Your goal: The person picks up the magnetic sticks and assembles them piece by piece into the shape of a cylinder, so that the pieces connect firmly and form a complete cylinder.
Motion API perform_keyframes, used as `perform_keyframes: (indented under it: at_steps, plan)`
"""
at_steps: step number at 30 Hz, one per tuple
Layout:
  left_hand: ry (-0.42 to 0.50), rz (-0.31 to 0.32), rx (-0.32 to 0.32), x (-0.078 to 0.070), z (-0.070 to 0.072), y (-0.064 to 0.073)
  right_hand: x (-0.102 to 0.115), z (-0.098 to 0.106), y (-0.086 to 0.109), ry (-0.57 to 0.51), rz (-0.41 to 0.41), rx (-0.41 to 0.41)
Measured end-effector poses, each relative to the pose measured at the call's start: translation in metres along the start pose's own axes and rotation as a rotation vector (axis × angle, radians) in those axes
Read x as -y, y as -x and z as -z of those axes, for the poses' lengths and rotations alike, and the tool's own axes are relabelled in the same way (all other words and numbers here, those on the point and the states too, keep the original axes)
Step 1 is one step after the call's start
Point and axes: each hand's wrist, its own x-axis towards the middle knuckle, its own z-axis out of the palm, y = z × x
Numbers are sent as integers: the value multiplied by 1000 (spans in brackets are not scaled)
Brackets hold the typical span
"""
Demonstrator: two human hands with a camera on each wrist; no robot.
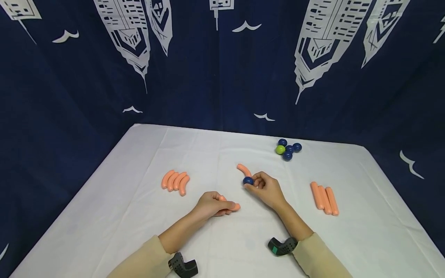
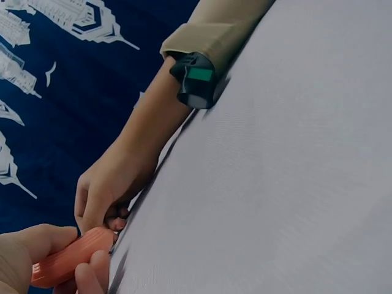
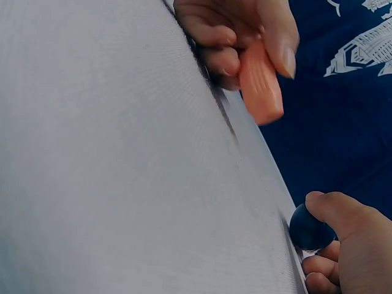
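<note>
My left hand grips a pinkish-orange toy sausage between thumb and fingers, low over the white table. One rounded end pokes out past the thumb towards the right. Further forward, my right hand pinches a glossy dark blue ball between its thumb and fingertips. In the right wrist view that ball shows close to the cloth. Just beyond it in the head view lies a curved sausage, its near end partly covered by the ball and fingers.
Several short curved sausages lie side by side at left. Three longer straight sausages rest at right. Near the table's back edge sits a cluster of dark blue balls with one green ball. A dark blue printed curtain hangs behind.
</note>
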Motion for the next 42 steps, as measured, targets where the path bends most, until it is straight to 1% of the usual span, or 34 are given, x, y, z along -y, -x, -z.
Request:
perform_keyframes:
  at_steps: [2,5,8,11,14,17,20,24,29,31,32,36,39,42]
  plan:
    - [-5,-16,-48,0,-5,-6,0,-1,0,-4,-6,2]
    - [-53,-52,-104,-2,-10,-16,0,-1,1,-3,-8,5]
    - [-100,-102,-119,-3,-14,-25,0,-1,1,4,-1,3]
    - [-138,-154,-121,-5,-17,-31,-2,0,0,10,12,0]
    - [-152,-185,-112,-6,-17,-35,-1,0,0,10,19,-3]
    - [-151,-196,-100,-7,-17,-36,0,1,0,8,20,-3]
    - [-164,-194,-100,-8,-18,-37,-1,0,-1,9,25,-5]
    - [-229,-221,-121,-9,-18,-40,-3,0,-1,11,29,-5]
    - [-356,-280,-186,-10,-18,-43,-2,0,-1,15,21,-4]
    - [-391,-303,-196,-10,-17,-44,-1,0,-1,18,19,-5]
    - [-397,-313,-191,-9,-16,-45,-1,0,-1,20,17,-6]
    - [-422,-371,-155,-7,-16,-47,-2,0,-1,28,24,-10]
    - [-473,-431,-141,-4,-16,-50,-2,-1,-1,32,26,-13]
    - [-549,-500,-142,-2,-16,-51,-2,-1,-1,31,22,-16]
